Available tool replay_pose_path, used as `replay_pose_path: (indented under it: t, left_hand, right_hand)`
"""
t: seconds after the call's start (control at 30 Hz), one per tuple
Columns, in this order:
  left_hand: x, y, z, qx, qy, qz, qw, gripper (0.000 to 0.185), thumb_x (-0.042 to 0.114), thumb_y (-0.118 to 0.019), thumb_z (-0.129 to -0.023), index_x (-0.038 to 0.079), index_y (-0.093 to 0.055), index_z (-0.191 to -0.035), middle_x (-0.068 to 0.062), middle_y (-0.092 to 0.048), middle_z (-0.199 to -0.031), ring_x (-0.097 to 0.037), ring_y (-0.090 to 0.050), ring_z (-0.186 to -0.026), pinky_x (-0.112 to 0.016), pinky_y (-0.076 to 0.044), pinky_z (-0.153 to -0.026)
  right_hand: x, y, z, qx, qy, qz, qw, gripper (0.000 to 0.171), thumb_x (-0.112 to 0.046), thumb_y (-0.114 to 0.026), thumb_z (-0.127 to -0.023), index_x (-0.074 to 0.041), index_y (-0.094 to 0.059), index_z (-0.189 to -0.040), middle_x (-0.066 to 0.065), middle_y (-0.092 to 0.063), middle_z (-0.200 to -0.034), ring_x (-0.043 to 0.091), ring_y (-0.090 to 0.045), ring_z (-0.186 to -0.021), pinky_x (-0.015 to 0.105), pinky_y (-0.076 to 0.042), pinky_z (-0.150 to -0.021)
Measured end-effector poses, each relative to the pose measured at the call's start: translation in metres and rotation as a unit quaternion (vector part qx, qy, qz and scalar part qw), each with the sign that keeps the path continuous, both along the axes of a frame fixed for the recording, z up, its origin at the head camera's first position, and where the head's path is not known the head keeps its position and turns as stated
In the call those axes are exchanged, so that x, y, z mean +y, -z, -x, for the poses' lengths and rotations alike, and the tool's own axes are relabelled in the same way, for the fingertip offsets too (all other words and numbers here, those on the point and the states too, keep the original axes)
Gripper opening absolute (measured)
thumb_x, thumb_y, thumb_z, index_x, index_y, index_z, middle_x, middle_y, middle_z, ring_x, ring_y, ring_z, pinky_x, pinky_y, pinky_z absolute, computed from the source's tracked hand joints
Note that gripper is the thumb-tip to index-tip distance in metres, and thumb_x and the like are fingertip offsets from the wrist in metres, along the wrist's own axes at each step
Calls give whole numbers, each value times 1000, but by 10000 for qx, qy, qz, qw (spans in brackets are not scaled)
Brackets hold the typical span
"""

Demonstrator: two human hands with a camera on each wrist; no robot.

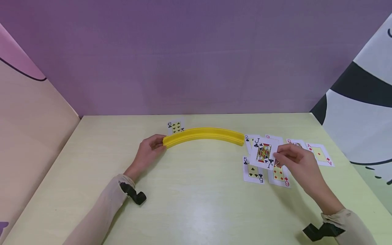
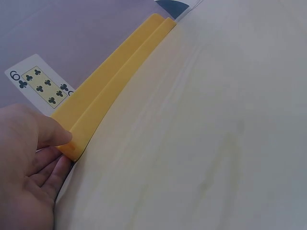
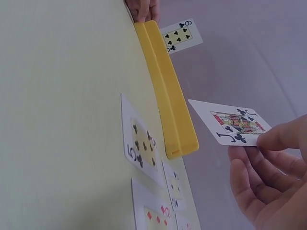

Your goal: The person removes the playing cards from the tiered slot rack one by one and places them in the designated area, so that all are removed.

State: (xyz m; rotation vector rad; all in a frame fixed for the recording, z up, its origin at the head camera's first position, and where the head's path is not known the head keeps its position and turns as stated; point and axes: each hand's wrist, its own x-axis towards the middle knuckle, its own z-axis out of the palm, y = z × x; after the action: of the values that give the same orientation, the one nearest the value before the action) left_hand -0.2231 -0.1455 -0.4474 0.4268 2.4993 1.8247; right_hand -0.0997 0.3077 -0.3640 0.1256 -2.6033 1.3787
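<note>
A curved yellow card holder [image 1: 203, 134] stands on the table, and my left hand [image 1: 149, 151] pinches its left end between thumb and fingers. Behind that end, a six of clubs [image 1: 176, 126] stands upright in the holder or just behind it; I cannot tell which. My right hand [image 1: 298, 166] pinches the jack of clubs [image 1: 263, 153] by its edge, raised above other cards. Below it lie the five of clubs [image 1: 253, 171] and a red diamond card [image 1: 279, 177]. A two [image 1: 249, 140] is partly hidden behind the jack.
Further right lie the ace of diamonds [image 1: 320, 154] and a card partly covered by my right hand, a queen by its look [image 1: 295, 142]. Another red-marked card [image 1: 273, 138] lies behind the jack. A purple wall [image 1: 196, 68] rises at the table's [image 1: 196, 204] back edge.
</note>
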Motion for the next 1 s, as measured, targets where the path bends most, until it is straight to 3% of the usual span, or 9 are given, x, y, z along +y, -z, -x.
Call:
replay_pose_path:
  t: [0.43, 0.7, 1.0]
  left_hand:
    - [2, -1, -1, 163, 63, -1, 9998, 34, -2, -66, -92, 2, -64, -126, -15, -66, -123, -28, -64, -111, -35, -54, -98]
    - [2, 2, 1, 191, 54, 39, 9998, 34, -2, -67, -92, 3, -64, -126, -13, -67, -123, -25, -65, -109, -29, -55, -96]
    - [3, 1, 2, 179, 75, -40, 9998, 34, -3, -68, -92, 1, -64, -125, -17, -67, -122, -30, -65, -110, -38, -54, -97]
  right_hand:
    - [31, 8, -19, -283, 188, 125, 9993, 18, -11, -67, -96, 1, -62, -109, -4, -72, -87, 12, -66, -70, 21, -57, -64]
    - [59, 11, -27, -351, 134, 312, 9988, 15, -5, -66, -95, -1, -65, -109, -5, -73, -88, 12, -67, -70, 22, -58, -64]
    - [100, 13, -36, -586, 397, 583, 9958, 13, -7, -65, -96, -9, -68, -109, -7, -75, -89, 13, -69, -69, 21, -57, -63]
